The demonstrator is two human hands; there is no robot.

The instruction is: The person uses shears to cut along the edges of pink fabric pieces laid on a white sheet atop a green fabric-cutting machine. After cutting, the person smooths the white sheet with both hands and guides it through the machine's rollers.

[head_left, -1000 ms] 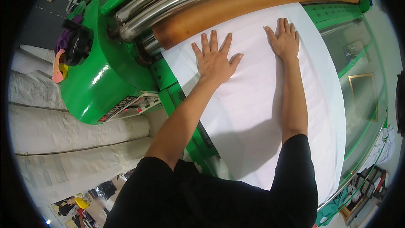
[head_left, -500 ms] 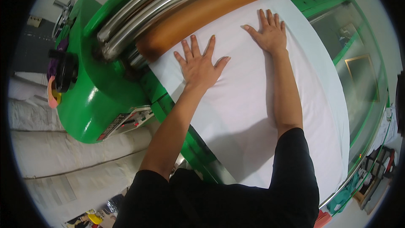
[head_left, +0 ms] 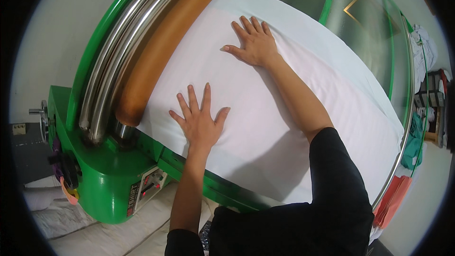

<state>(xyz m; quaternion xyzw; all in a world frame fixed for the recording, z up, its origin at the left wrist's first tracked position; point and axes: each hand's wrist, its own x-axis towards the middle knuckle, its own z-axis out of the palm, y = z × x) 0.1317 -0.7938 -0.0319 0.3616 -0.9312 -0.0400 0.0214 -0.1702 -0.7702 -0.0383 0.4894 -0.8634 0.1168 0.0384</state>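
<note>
A white cloth (head_left: 256, 114) with a faint pink tint lies spread on the bed of a green machine, over a pale blue-white sheet (head_left: 303, 23) whose border shows along the far right side. My left hand (head_left: 200, 125) rests flat on the cloth, fingers spread, not far from the near end of a brown roller (head_left: 163, 57). Farther off and to the right, my right hand (head_left: 256, 45) also lies palm down with its fingers stretched out. Neither hand holds anything. The sheet's upper left edge meets the roller.
Two shiny metal rollers (head_left: 124, 50) run beside the brown one. The green housing (head_left: 102, 185) carries a control panel (head_left: 150, 187), a black knob (head_left: 70, 171) and a handwheel (head_left: 43, 121). Large wrapped rolls (head_left: 113, 237) lie below. Folded coral cloth (head_left: 392, 201) sits at the right.
The view has turned, so the rollers stand steeper and the machine appears shifted left and down. Both hands stay flat on the cloth with fingers spread, in about the same places on it.
</note>
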